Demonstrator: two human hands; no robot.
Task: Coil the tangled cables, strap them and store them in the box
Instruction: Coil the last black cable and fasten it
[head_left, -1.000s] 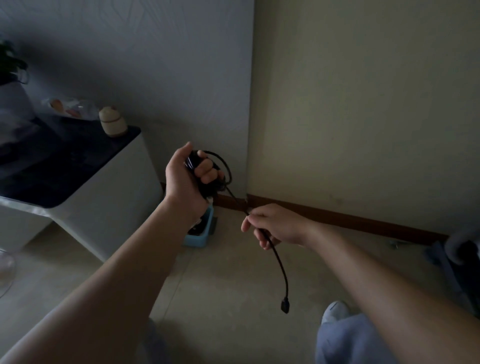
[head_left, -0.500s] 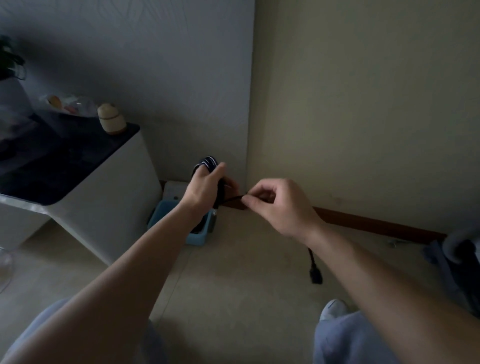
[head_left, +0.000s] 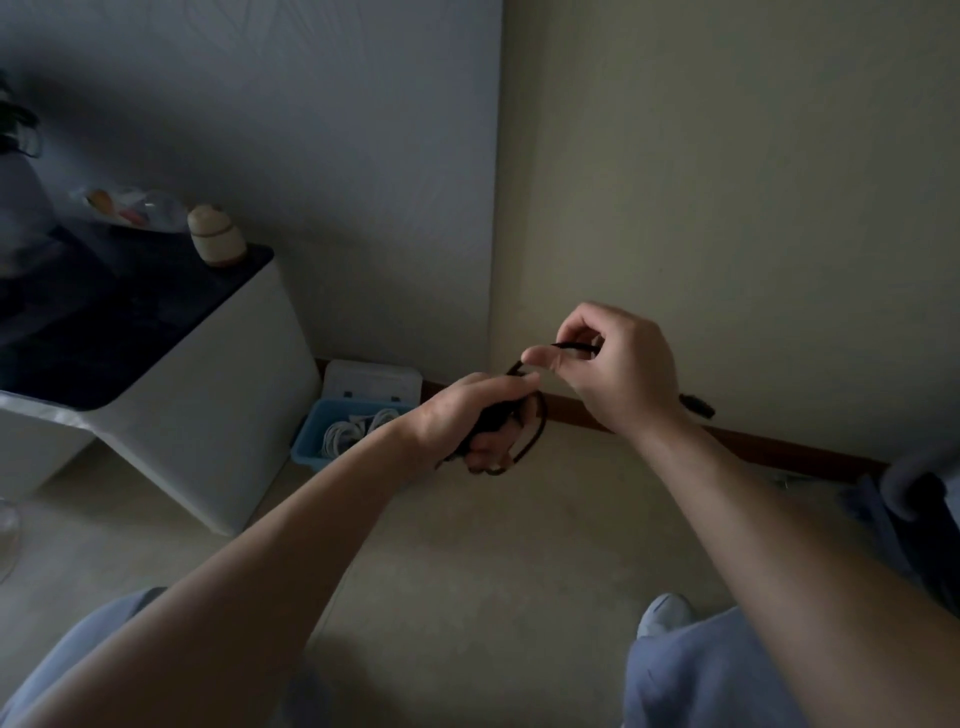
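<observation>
The left hand grips a nearly wound black cable above the floor while the right hand pinches its short free end, so strapping and storing it in the blue box, which holds white cables, seem left.

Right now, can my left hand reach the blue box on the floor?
Probably yes: the blue box sits open on the floor, just left of the left hand in view, with nothing seen between them. Depth is hard to judge. That hand grips the black cable coil, whose end the right hand pinches.
</observation>
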